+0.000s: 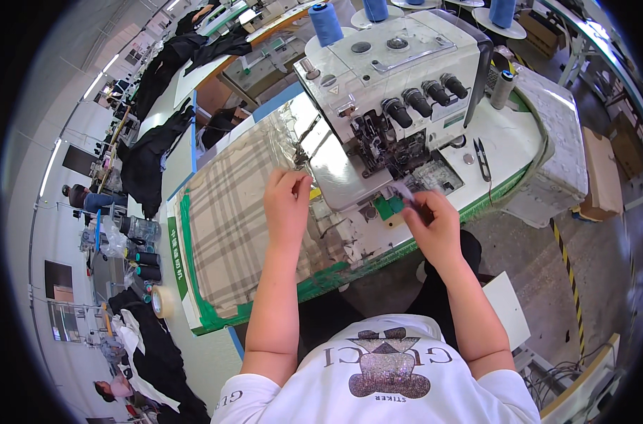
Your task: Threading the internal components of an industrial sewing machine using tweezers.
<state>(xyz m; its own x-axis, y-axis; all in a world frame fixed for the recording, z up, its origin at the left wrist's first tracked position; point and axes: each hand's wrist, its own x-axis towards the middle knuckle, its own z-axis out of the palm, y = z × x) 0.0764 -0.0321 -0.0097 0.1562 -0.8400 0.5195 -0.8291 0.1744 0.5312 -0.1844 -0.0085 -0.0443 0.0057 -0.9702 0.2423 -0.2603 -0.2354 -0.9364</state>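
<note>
Garment workshop, long rows of counters running off far left with dark cloth (148, 159) piled on them, other people seated at far left and near left. You sit at a counter (505, 145) with a white overlock machine (392, 78) set on it, blue thread cones (326, 22) behind the machine. Plaid fabric (226, 219) lies spread across the left half of the counter under a shiny clear sheet, green tape along the counter's near edge.

Your left hand (287, 205) rests on the fabric just left of the machine's needle area, fingers curled and pinching at the fabric edge (301, 180); exact grip too small to tell. Your right hand (431, 222) is at the machine's near right corner, fingers closed on a small pale piece (405, 191), maybe a label or a cloth strip, held just beside the green patch (390, 206) on the machine bed. The two hands are apart, with the machine's front plate between them.

Black thread snips (482, 159) lie on the counter right of the machine, untouched. A grey spool (502, 88) stands far right of the machine. Tape roll (159, 302) and dark cones (148, 265) sit at near left, off the counter edge. Cardboard boxes (600, 173) on the floor at right.
</note>
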